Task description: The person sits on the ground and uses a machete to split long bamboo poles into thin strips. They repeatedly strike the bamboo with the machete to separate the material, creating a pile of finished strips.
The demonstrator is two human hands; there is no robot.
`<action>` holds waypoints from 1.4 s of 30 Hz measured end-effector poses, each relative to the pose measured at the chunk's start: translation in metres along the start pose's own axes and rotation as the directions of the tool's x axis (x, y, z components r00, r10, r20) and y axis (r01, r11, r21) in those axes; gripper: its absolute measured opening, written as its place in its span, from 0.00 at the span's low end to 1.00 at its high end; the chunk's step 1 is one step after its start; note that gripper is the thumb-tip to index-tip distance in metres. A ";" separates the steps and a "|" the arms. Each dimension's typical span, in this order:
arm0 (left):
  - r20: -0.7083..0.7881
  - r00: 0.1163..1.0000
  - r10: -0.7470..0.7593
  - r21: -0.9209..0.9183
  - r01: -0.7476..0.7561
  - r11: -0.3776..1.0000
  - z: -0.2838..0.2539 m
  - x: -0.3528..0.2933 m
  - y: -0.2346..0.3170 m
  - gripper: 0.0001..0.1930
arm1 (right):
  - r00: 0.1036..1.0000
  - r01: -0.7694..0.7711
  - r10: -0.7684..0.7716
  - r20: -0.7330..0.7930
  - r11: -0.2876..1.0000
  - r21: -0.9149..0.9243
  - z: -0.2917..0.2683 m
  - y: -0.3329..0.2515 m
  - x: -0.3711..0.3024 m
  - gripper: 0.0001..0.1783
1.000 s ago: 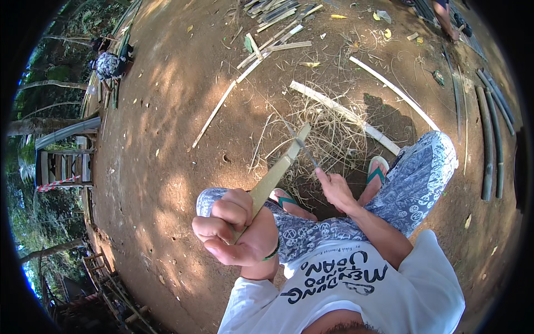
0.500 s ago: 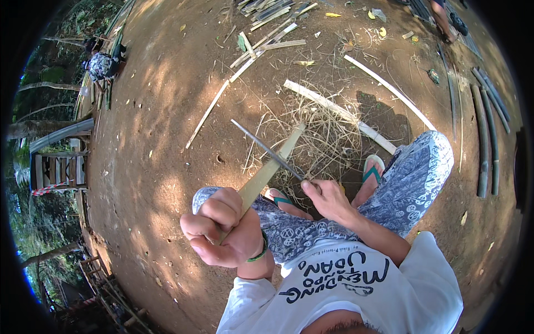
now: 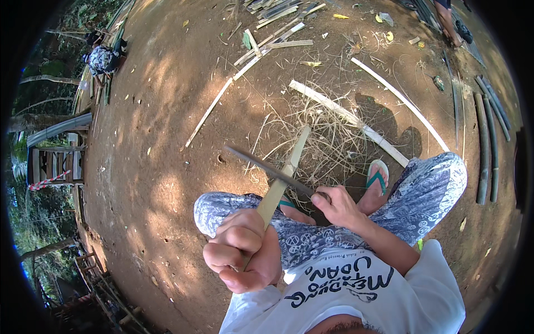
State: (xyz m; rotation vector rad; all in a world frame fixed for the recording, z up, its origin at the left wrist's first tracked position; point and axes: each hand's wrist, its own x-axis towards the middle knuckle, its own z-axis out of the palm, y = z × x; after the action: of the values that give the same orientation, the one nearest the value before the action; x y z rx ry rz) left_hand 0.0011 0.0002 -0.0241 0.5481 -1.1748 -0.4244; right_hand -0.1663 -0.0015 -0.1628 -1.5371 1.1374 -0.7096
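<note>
My left hand (image 3: 242,247) is closed round the near end of a flat, pale bamboo strip (image 3: 271,203). The strip slants away to the upper right, its far end over a pile of thin curly bamboo shavings (image 3: 328,147). In my right hand (image 3: 344,207) is the handle of a long, narrow knife (image 3: 257,162), mostly hidden by the fingers. Its dark blade points to the upper left and crosses over the strip near the middle. A pale notch or flake shows on the strip just beyond the blade. Both hands are above my bent legs.
A pale bamboo slat (image 3: 328,106) lies across the shavings, and another long slat (image 3: 397,101) is to the right. More cut strips (image 3: 281,44) lie at the far side. Dark poles (image 3: 483,147) rest at right. Two other people (image 3: 103,59) are farther off. My sandalled feet (image 3: 377,177) flank the pile.
My left hand has come nearer my body and rightward with the bamboo strip. The knife has shifted slightly down, and more of its blade's flat side shows. My right knee has moved right.
</note>
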 end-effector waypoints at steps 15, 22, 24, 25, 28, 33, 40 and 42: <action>0.003 0.998 0.062 0.049 -0.062 0.997 -0.007 -0.007 0.003 0.18 | 0.950 -0.298 0.306 0.060 0.948 -0.111 -0.020 0.041 0.028 0.31; -0.158 0.979 0.131 0.035 -0.127 0.991 -0.010 -0.002 -0.001 0.19 | 0.983 -0.064 0.073 0.168 0.996 -0.055 -0.011 0.025 0.041 0.24; -0.189 0.977 0.101 0.086 -0.086 0.993 -0.014 -0.002 0.001 0.19 | 0.979 -0.085 0.097 0.182 0.994 -0.071 -0.007 0.015 0.036 0.25; -0.201 0.975 0.100 0.069 -0.088 0.994 -0.018 0.000 0.000 0.19 | 0.979 -0.042 0.051 0.199 0.998 -0.050 -0.008 0.000 0.034 0.25; -0.194 0.972 0.128 0.093 -0.112 0.989 -0.014 0.000 -0.003 0.19 | 0.953 0.117 -0.110 0.281 0.993 -0.010 -0.011 -0.004 0.030 0.27; -0.136 0.988 0.076 0.073 -0.066 0.995 -0.016 0.002 -0.001 0.20 | 0.977 -0.114 0.135 0.165 0.985 -0.131 -0.014 0.008 0.034 0.26; -0.121 0.987 0.109 -0.107 -0.122 0.987 -0.016 -0.009 -0.003 0.19 | 0.932 -0.346 0.362 0.008 0.897 -0.276 -0.020 0.062 0.053 0.33; -0.136 0.978 0.160 -0.109 -0.175 0.978 -0.013 -0.014 -0.005 0.19 | 0.933 -0.341 0.359 0.008 0.893 -0.292 -0.024 0.063 0.048 0.33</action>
State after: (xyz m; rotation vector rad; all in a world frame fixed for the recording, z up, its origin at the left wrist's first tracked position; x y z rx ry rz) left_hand 0.0084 0.0067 -0.0407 0.3623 -1.0563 -0.3087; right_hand -0.1890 -0.0549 -0.2222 -1.5189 1.4711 -0.2567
